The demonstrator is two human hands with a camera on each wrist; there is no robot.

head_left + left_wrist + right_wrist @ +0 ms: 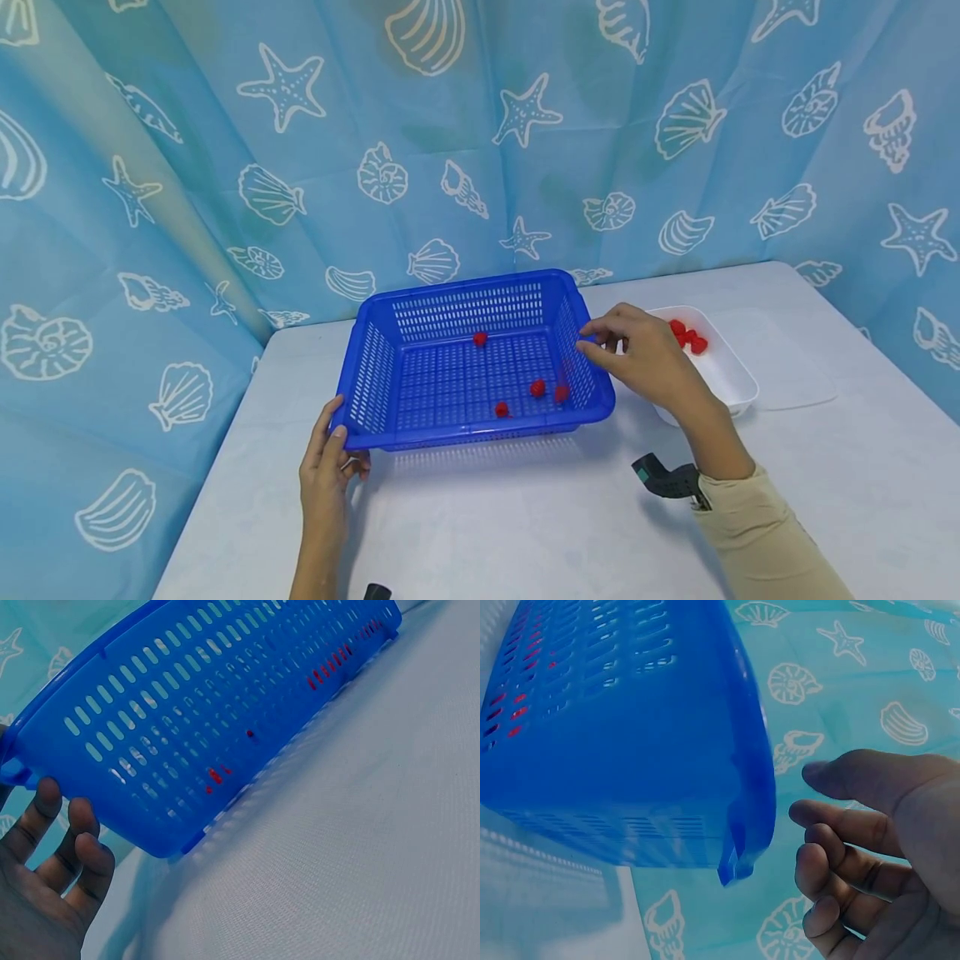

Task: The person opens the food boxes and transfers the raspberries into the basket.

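My left hand (327,467) holds the near left corner of a blue plastic basket (468,431), thumb at the rim and other fingers below it. In the left wrist view, loosely bent fingers (94,855) show beside the slotted wall. Several red raspberries lie in the basket, one raspberry (537,388) toward the right and another raspberry (480,339) farther back. A raspberry (562,393) near the right wall looks blurred. By the right rim is my right hand (637,350), fingers loosely bent and holding nothing; the right wrist view shows it apart from the basket.
Behind my right hand stands a white container (723,367) with several red raspberries (688,336) in it. A clear flat lid (787,358) lies to its right on the white-covered table (510,533). A blue seashell-print curtain (465,150) hangs behind.
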